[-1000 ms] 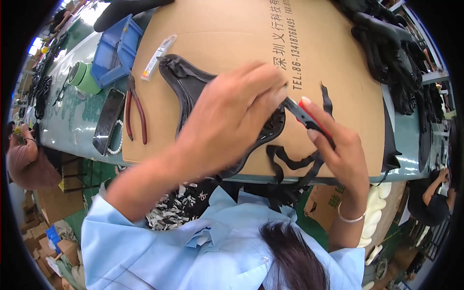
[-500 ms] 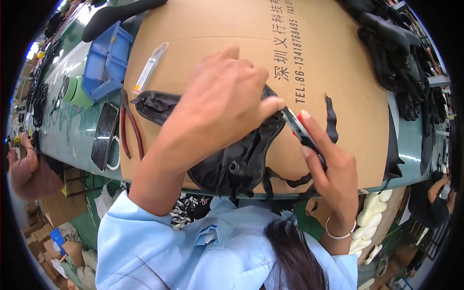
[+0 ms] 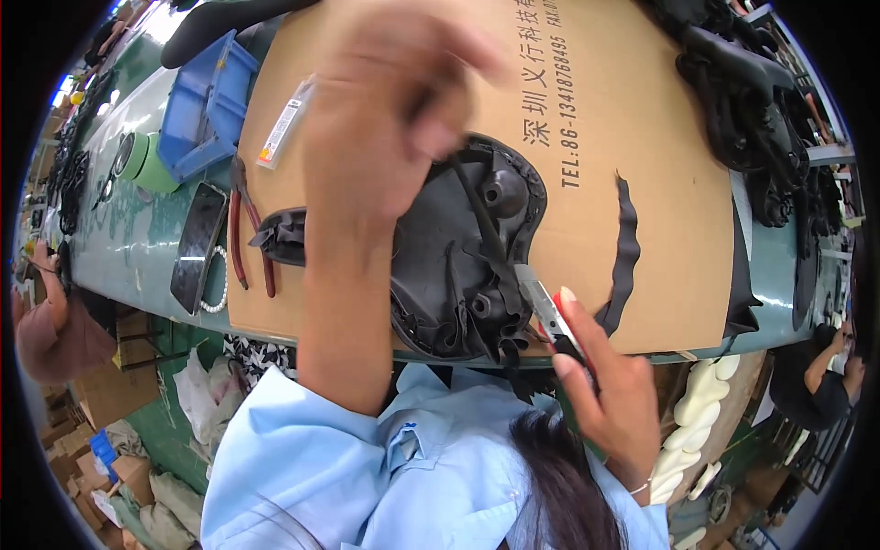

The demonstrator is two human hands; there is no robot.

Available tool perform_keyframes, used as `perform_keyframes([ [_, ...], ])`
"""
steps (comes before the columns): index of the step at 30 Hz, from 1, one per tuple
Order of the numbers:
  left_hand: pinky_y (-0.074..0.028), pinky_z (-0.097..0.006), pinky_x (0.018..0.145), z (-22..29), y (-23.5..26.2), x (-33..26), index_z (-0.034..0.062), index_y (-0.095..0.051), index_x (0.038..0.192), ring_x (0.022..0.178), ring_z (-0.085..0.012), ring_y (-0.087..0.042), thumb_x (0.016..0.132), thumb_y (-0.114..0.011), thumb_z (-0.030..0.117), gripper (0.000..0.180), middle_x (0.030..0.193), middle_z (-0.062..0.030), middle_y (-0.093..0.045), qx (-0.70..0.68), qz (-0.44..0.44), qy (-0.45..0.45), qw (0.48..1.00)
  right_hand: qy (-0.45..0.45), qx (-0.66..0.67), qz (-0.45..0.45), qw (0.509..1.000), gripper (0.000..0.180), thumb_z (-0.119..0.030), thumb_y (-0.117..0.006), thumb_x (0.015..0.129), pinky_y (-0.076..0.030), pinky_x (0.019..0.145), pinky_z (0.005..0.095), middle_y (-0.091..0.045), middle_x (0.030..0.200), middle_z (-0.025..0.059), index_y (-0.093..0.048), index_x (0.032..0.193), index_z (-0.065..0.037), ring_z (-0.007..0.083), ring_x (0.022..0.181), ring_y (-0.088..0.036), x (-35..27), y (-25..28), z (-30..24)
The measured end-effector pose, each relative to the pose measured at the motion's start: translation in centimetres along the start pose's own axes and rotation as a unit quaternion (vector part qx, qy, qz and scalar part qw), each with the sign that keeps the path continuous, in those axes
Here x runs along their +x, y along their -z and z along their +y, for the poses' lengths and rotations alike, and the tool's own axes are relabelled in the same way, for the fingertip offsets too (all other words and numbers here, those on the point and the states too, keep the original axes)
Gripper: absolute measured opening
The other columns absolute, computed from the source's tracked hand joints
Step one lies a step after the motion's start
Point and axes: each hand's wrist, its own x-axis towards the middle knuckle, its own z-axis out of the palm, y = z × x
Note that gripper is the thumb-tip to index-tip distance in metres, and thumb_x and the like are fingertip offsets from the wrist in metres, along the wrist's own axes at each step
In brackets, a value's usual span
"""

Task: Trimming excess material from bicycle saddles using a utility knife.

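A black bicycle saddle (image 3: 458, 247) lies underside up on a brown cardboard sheet (image 3: 642, 137), with its cover edges folded over the rim. My left hand (image 3: 394, 119) is raised above it and blurred. Its fingers are curled on a thin black strip (image 3: 477, 220) that runs down to the saddle. At the saddle's near edge, my right hand (image 3: 605, 385) grips a red and black utility knife (image 3: 545, 312). The blade points up at the folded cover. A cut black strip (image 3: 628, 247) lies on the cardboard to the right.
Red-handled pliers (image 3: 243, 229), a dark phone (image 3: 197, 247), a small packaged blade (image 3: 286, 124), blue bins (image 3: 206, 101) and a green tape roll (image 3: 147, 160) lie to the left. More black saddles (image 3: 752, 101) are piled at the right. White foam pieces (image 3: 697, 412) hang below the table edge. Other people (image 3: 46, 321) work nearby.
My left hand has lifted off the saddle and risen fast, uncovering its underside. My right hand with the knife has dropped toward the near edge of the saddle.
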Motion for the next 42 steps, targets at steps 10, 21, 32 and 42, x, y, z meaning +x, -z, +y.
perform_keyframes([
  [10,-0.04,-0.038,0.085,-1.2,0.9,-2.7,0.0051,-0.059,0.078,0.095,-0.0273,-0.049,0.068,-0.068,0.013,0.016,0.085,-0.0073,-0.051,0.649,-0.233,-0.21,0.693,0.031,-0.046,-0.038,0.998,0.049,-0.016,-0.06,0.085,-0.044,0.052,0.0368,-0.061,0.063,0.0134,-0.055,0.134,-0.021,0.0299,0.05,-0.058,4.2,2.1,0.8],
  [21,-0.04,-0.036,0.072,-4.5,1.8,-1.7,0.0079,-0.057,0.059,0.08,-0.0244,-0.049,0.055,-0.067,0.012,0.011,0.075,-0.002,-0.052,0.494,-0.032,-0.355,0.793,-0.012,0.056,-0.012,0.998,0.05,-0.015,-0.059,0.089,-0.046,0.053,0.0352,-0.064,0.073,0.0165,-0.05,0.138,-0.016,0.0318,0.054,-0.06,1.2,-0.8,0.7],
  [32,-0.037,-0.02,0.077,-3.7,4.1,-1.9,-0.0057,-0.062,0.082,0.083,-0.0104,-0.049,0.087,-0.063,0.016,0.022,0.093,-0.0023,-0.057,0.205,0.208,0.043,0.955,-0.028,-0.039,0.115,0.992,0.049,-0.015,-0.059,0.09,-0.041,0.048,0.0392,-0.058,0.06,0.0146,-0.05,0.138,-0.016,0.0313,0.047,-0.055,-0.2,-0.9,0.5],
  [42,-0.044,-0.026,0.075,1.1,3.1,-6.2,-0.0016,-0.057,0.099,0.082,-0.0165,-0.058,0.1,-0.046,0.028,0.032,0.085,-0.0075,-0.058,0.209,-0.18,0.091,0.957,0.122,-0.11,-0.141,0.976,0.054,-0.01,-0.063,0.081,-0.039,0.047,0.0361,-0.056,0.057,0.0124,-0.055,0.134,-0.019,0.0275,0.044,-0.052,6.1,6.1,0.1],
])
